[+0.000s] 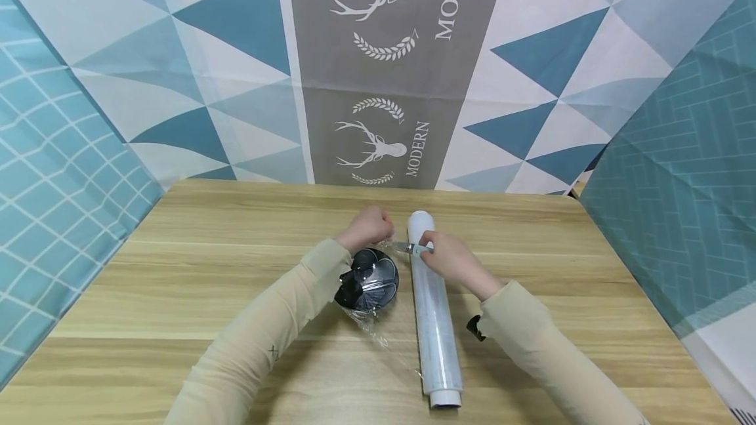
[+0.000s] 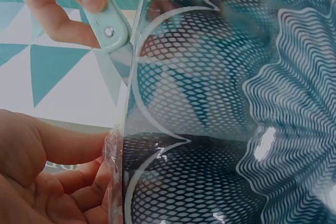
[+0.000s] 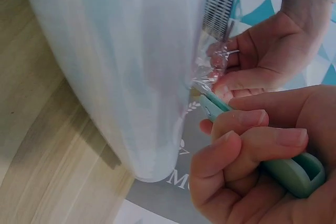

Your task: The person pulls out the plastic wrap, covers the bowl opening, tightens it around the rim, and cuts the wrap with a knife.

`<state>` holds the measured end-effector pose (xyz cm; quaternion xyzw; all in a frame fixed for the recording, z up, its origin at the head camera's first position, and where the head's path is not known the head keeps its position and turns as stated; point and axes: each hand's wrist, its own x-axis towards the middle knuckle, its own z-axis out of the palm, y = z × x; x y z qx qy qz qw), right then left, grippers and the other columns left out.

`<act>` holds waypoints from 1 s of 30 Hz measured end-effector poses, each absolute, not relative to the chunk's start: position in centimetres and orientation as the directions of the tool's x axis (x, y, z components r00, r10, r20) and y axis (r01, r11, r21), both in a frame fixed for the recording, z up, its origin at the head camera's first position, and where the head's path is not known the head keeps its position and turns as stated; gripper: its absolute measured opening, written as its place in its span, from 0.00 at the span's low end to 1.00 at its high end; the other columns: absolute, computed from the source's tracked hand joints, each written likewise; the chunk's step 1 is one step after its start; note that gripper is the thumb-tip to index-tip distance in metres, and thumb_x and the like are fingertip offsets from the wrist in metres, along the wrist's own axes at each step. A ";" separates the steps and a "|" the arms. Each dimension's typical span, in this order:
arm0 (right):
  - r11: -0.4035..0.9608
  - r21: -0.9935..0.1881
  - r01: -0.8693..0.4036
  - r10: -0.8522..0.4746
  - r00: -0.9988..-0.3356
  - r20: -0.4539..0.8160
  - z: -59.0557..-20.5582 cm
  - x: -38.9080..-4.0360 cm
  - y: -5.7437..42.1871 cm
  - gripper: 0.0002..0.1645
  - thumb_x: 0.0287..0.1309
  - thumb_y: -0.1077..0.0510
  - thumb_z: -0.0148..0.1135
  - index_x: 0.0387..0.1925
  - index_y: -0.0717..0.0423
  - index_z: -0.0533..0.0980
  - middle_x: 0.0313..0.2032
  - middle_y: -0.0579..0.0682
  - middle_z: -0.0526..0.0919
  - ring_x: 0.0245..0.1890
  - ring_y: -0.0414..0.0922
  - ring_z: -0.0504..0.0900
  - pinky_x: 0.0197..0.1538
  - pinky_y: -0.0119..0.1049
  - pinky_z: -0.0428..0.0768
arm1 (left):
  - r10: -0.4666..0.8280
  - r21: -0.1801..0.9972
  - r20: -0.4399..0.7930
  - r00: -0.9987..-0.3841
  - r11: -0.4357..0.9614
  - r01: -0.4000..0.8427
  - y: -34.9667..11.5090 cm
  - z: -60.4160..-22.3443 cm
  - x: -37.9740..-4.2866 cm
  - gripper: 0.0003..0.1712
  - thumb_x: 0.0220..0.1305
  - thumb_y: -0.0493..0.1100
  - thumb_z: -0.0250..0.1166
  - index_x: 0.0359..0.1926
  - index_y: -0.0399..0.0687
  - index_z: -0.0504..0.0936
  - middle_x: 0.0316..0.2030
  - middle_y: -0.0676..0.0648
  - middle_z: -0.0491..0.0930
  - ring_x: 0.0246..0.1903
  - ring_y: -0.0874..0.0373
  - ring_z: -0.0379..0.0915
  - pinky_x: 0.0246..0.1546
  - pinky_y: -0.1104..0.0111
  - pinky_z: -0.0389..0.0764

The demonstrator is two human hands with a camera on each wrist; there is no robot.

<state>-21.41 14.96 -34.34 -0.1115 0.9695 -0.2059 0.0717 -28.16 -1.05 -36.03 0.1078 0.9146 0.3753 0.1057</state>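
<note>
A dark bowl point(image 1: 380, 284) with a pale scalloped pattern point(image 2: 199, 98) stands on the table, clear cling film stretched over it. Beyond its far side my left hand point(image 1: 371, 227) pinches a bunched edge of the cling film point(image 2: 111, 150) between thumb and fingers. My right hand point(image 1: 453, 258) grips a folding knife by its mint-green handle point(image 3: 296, 174). The knife's blade point(image 2: 122, 59) points toward the film near the bowl's rim. Under the right hand lies the cling film roll point(image 1: 436, 326), to the right of the bowl. Part of the bowl is hidden by the left wrist.
The wooden table point(image 1: 236, 215) reaches back to a patterned cloth wall point(image 1: 378, 84). Tiled-pattern cloths hang at the left point(image 1: 59, 149) and right point(image 1: 679, 149). Loose film point(image 1: 384, 340) spreads between the bowl and the roll.
</note>
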 end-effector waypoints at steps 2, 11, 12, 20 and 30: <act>0.888 -0.421 -0.183 -0.245 -0.965 -0.097 -34.2 -21.3 15.1 0.11 0.51 0.57 0.51 0.36 0.57 0.72 0.22 0.49 0.73 0.19 0.43 0.68 0.20 0.33 0.66 | 0.273 0.719 -0.119 -0.955 0.687 0.107 -1.1 -36.0 -28.1 0.12 0.37 0.31 0.51 0.07 0.48 0.63 0.07 0.54 0.61 0.10 0.62 0.56 0.11 0.74 0.59; 0.894 -0.381 -0.238 -0.293 -0.952 -0.093 -34.0 -20.5 15.6 0.07 0.48 0.58 0.54 0.31 0.56 0.74 0.24 0.50 0.75 0.22 0.44 0.69 0.23 0.33 0.66 | 0.263 0.737 -0.112 -0.958 0.668 0.097 -1.1 -36.1 -28.2 0.12 0.38 0.31 0.50 0.08 0.48 0.62 0.07 0.54 0.58 0.09 0.62 0.54 0.11 0.74 0.57; 0.893 -0.383 -0.238 -0.294 -0.951 -0.094 -34.1 -20.4 15.6 0.07 0.48 0.58 0.54 0.31 0.56 0.74 0.24 0.50 0.75 0.21 0.44 0.69 0.23 0.33 0.66 | 0.263 0.740 -0.113 -0.958 0.666 0.095 -1.1 -36.1 -28.2 0.11 0.38 0.31 0.50 0.08 0.48 0.63 0.07 0.54 0.58 0.09 0.63 0.54 0.10 0.75 0.57; 0.886 -0.430 -0.176 -0.251 -0.960 -0.124 -34.5 -19.2 15.6 0.06 0.48 0.59 0.53 0.31 0.56 0.73 0.14 0.47 0.67 0.12 0.40 0.62 0.16 0.30 0.62 | 0.245 0.760 -0.117 -0.963 0.646 0.072 -1.2 -35.9 -28.1 0.07 0.39 0.30 0.50 0.15 0.44 0.71 0.09 0.54 0.63 0.09 0.63 0.56 0.11 0.76 0.59; 0.888 -0.431 -0.161 -0.252 -0.954 -0.164 -34.5 -17.6 15.5 0.07 0.49 0.58 0.53 0.32 0.54 0.73 0.12 0.46 0.66 0.11 0.39 0.62 0.15 0.30 0.62 | 0.233 0.744 -0.117 -0.965 0.665 0.070 -1.2 -36.0 -28.3 0.08 0.39 0.31 0.49 0.13 0.46 0.70 0.10 0.54 0.64 0.10 0.63 0.58 0.13 0.75 0.60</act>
